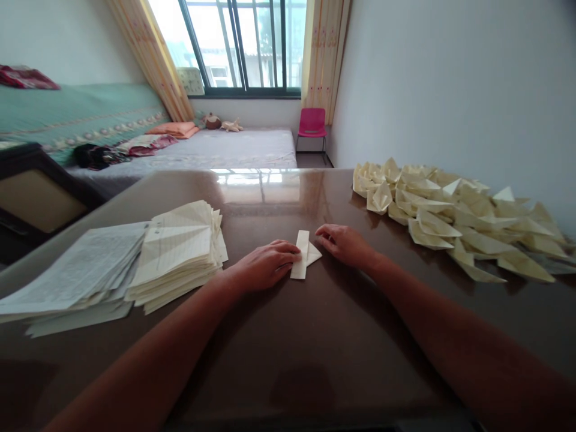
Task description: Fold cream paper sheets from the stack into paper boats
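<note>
Daylight fell through the far window (243, 45), between patterned curtains (324, 54), onto a bed (252, 147) with an orange cushion (173, 129) and two soft toys (220, 123) toward its far end. To the right of the bed we saw a pink chair (312, 123), close to the pale wall (450, 90). Nearer to us, a glossy brown table (270, 348) reflected the window along its far edge.

We had a small piece of folded paper (299, 258) flat on the middle of the table, between our two hands: a narrow upright strip with a pointed flap at its right. Our left hand (270, 263) lay palm down, its fingers stretched out rather than clenched, the tips resting on the strip's left side. Our right hand (342, 243) was just beside the flap, fingers loosely bent and released, with nothing visible in them; we could not tell whether a fingertip brushed the paper.

On the left of the table we had a thick stack of lined sheets (175, 258), fanned unevenly, and farther left, against it, a pile of greyer printed sheets (81, 264). Toward the far right, we had many boat-like paper shapes (450, 210) crowded together, overlapping one another.
</note>
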`<state>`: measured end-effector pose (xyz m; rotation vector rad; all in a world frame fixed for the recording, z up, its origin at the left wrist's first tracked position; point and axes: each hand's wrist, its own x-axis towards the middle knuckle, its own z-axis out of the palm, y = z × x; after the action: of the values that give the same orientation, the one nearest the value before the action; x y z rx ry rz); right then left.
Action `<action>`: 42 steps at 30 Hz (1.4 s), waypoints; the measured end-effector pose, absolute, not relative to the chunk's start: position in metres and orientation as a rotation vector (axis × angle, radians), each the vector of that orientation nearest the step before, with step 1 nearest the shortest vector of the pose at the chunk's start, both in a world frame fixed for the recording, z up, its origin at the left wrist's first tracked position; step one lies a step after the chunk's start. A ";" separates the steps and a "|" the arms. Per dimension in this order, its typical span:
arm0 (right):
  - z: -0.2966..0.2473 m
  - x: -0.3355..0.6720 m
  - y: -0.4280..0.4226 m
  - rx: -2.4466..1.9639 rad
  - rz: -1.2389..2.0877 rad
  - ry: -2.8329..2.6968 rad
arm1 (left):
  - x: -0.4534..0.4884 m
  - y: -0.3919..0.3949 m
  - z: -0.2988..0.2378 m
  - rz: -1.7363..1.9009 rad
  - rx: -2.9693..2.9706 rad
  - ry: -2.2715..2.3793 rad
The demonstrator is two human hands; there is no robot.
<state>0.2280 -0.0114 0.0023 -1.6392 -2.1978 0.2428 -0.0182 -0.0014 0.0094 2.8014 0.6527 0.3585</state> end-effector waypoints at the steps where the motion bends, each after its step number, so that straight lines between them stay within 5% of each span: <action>1: 0.001 0.228 -0.011 -1.633 0.256 -2.187 | -0.016 -0.003 0.008 0.389 2.810 0.677; 16: 0.012 0.227 -0.017 -1.344 0.960 -2.202 | -0.011 -0.004 -0.001 0.429 2.840 0.765; 28: -0.009 0.210 -0.004 -1.497 0.219 -2.205 | -0.011 0.001 0.003 0.523 2.915 0.865; 42: -0.005 0.211 -0.008 -1.270 0.752 -1.960 | -0.011 0.005 0.007 0.350 2.950 1.204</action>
<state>0.2108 -0.0079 -0.0051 -1.2702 -1.9597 0.7516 -0.0114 0.0051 0.0066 2.9504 1.2037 0.3497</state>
